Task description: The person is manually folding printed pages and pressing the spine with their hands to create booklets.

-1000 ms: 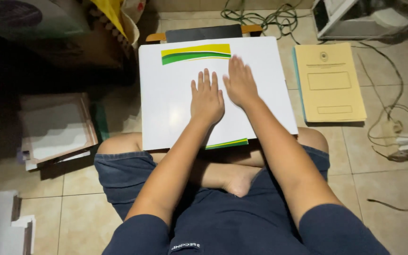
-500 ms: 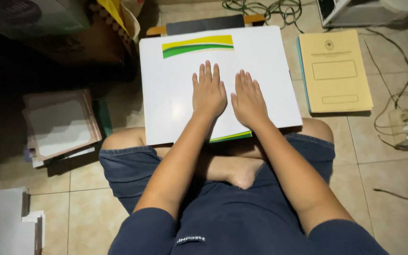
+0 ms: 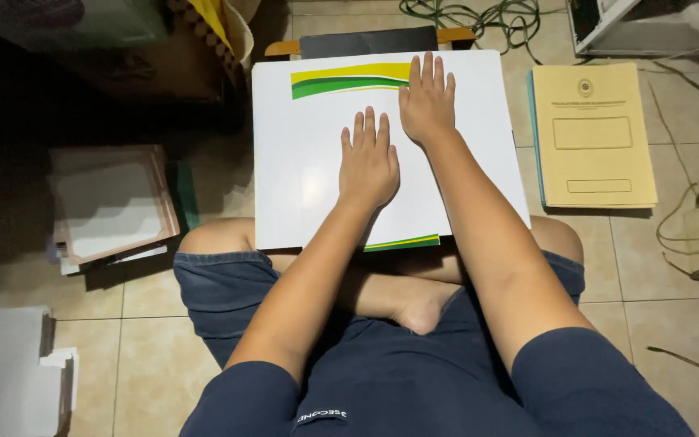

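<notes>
A large white glossy folder (image 3: 301, 178) with green and yellow stripes at its top and bottom edges lies across my crossed legs. My left hand (image 3: 368, 159) presses flat on its middle, fingers together and pointing away from me. My right hand (image 3: 427, 100) lies flat further up, near the striped top edge, fingers slightly spread. Neither hand grips anything.
A yellow paper folder (image 3: 592, 137) on blue sheets lies on the tiled floor to the right. Cables (image 3: 693, 218) run along the right side. A stack of brownish folders (image 3: 111, 206) sits left, white sheets (image 3: 10, 372) at bottom left, a black board (image 3: 366, 40) behind the white folder.
My right hand has slid up the folder toward the striped top edge, while my left hand stayed near the middle.
</notes>
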